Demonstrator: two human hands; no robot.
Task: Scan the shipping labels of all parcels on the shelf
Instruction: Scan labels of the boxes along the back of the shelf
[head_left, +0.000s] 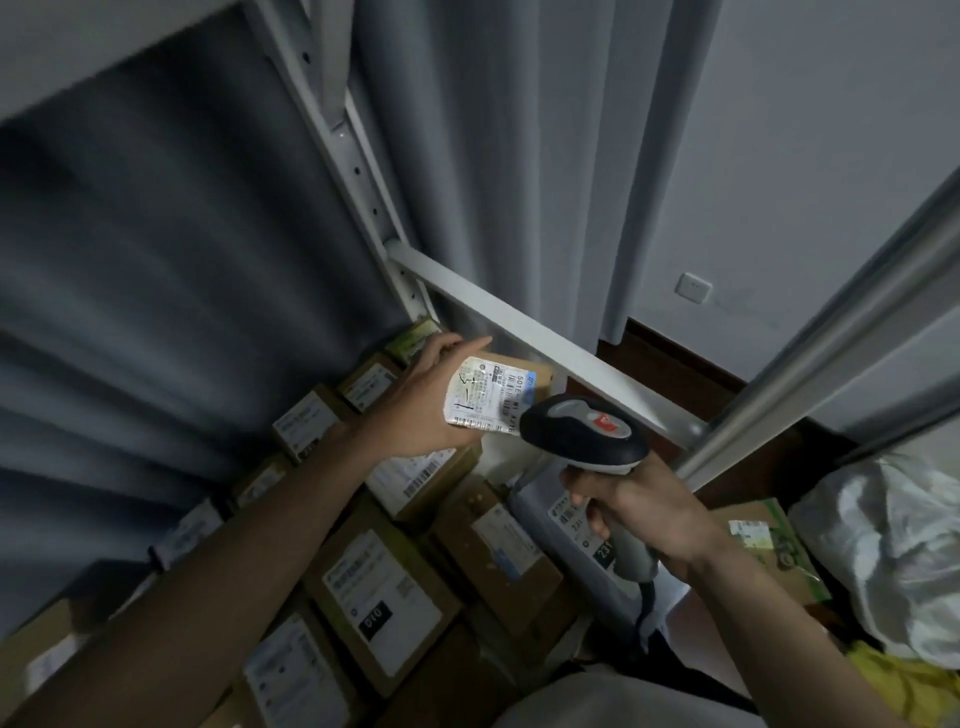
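The left hand (421, 400) grips a small parcel (506, 387), label up, above the packed shelf boxes (384, 587). The right hand (639, 514) clasps the scanner (584, 431), touching the label's edge, beside the rail (524, 322).

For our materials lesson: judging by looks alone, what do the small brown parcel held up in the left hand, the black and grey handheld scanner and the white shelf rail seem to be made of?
Small brown parcel: likely matte corrugated cardboard, with a white paper label.
Black and grey handheld scanner: probably moulded plastic; smooth rounded shell with a soft sheen.
White shelf rail: apparently painted metal; straight, even satin coat.
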